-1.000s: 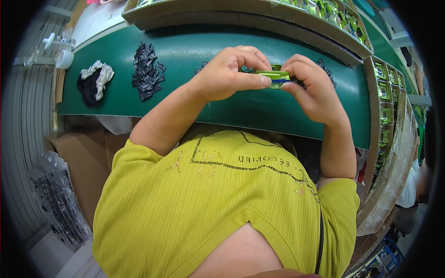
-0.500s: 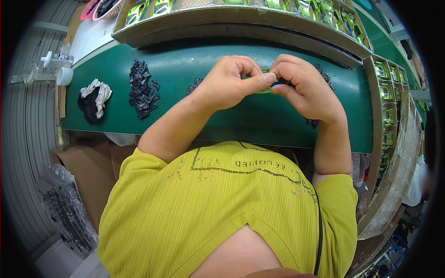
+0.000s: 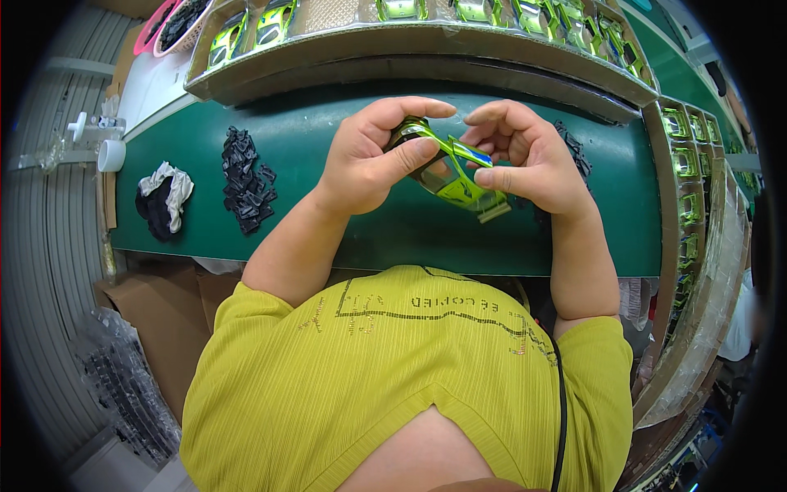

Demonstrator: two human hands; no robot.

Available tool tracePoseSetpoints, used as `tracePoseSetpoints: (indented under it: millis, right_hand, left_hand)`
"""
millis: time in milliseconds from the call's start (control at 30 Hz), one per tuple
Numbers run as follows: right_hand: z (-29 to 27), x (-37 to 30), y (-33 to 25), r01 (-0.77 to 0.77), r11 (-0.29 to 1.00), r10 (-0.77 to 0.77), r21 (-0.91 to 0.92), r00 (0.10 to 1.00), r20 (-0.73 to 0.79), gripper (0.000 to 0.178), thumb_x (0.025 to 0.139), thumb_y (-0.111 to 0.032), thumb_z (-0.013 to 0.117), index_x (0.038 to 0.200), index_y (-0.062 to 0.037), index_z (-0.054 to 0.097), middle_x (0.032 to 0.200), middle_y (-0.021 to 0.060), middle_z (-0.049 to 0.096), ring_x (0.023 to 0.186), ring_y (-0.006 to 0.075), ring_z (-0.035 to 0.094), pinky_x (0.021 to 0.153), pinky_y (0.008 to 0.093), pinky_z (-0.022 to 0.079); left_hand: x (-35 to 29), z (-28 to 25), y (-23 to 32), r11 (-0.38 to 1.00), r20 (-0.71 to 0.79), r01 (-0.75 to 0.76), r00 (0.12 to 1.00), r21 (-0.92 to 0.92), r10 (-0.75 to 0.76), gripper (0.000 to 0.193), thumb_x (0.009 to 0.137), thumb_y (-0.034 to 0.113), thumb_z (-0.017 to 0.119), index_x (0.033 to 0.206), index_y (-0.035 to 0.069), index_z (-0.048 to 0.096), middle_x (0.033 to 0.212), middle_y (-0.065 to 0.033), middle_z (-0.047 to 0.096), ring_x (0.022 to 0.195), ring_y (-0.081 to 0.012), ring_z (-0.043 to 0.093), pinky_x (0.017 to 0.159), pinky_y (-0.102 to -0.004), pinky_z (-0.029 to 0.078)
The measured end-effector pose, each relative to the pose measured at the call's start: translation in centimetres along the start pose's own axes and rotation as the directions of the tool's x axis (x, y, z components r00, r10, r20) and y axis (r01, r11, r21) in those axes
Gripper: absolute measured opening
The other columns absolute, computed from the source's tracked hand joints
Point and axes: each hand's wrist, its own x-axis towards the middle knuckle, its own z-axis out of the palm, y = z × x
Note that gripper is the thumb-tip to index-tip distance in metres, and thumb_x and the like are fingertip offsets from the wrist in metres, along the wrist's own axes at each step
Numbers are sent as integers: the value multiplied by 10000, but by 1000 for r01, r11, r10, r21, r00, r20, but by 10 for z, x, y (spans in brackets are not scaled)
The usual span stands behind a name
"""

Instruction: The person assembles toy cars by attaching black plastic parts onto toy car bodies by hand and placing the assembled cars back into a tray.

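Observation:
A shiny green toy car body [image 3: 461, 190] with dark windows and a blue patch is held tilted above the green table. My left hand [image 3: 361, 156] grips its left end, thumb on top and index finger stretched over it. On the other side, my right hand [image 3: 543, 156] has its thumb on the car body's edge, with the fingers curled loosely beside the blue patch. Small black plastic parts [image 3: 574, 152] lie just beyond my right hand, partly hidden by it.
Another heap of black parts [image 3: 246, 180] and a black-and-white cloth bundle [image 3: 164, 199] lie on the table [image 3: 311, 238] at left. A cardboard tray [image 3: 344, 51] of green car bodies spans the back. More trays [image 3: 668, 193] line the right. Baskets [image 3: 182, 37] stand far left.
The car body, mostly hidden between my hands before, has turned and now shows its windows and side. My hands have moved apart, and the right fingers have loosened.

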Motion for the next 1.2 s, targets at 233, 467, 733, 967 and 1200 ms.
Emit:
tracePoseSetpoints:
  millis: [233,467,733,967,1200]
  right_hand:
    - [4,-5,-3,269,828,-307,-491,952,4,154,843,-32,727,995,-11,713,851,89,702,769,163,680,695,292,534]
    - [9,-4,4,389,638,-525,-665,851,-6,115,830,-8,726,944,-17,715,794,110,689,637,185,678,581,279,514]
    - [6,-9,6,240,920,-296,-309,944,-147,142,831,3,736,970,10,704,911,77,696,838,122,686,733,246,544]
    - [3,-6,9,247,861,-345,-444,926,-155,143,826,-9,740,962,15,704,867,76,695,766,134,687,705,244,537]
    - [0,-9,3,349,709,-470,-612,882,-41,101,810,2,735,904,17,705,787,91,682,687,159,660,641,260,511]
  left_hand:
    - [5,1,4,894,37,314,947,-319,-320,327,1006,133,553,1275,-53,575,763,-75,670,626,-109,643,598,-217,534]
    - [1,9,7,860,69,386,920,-334,-387,328,1009,150,543,1253,-63,593,725,-50,632,591,-96,590,601,-198,490]
    - [-1,9,2,812,15,372,912,-449,-409,343,1013,154,522,1265,-72,581,743,-65,616,636,-102,577,649,-231,497]
    - [0,10,1,813,-28,363,907,-455,-421,348,1013,152,521,1268,-78,574,766,-72,628,623,-103,586,631,-221,499]
    - [-1,16,5,820,-37,387,896,-422,-442,337,1009,143,536,1267,-69,582,737,-68,634,605,-109,592,613,-220,495]
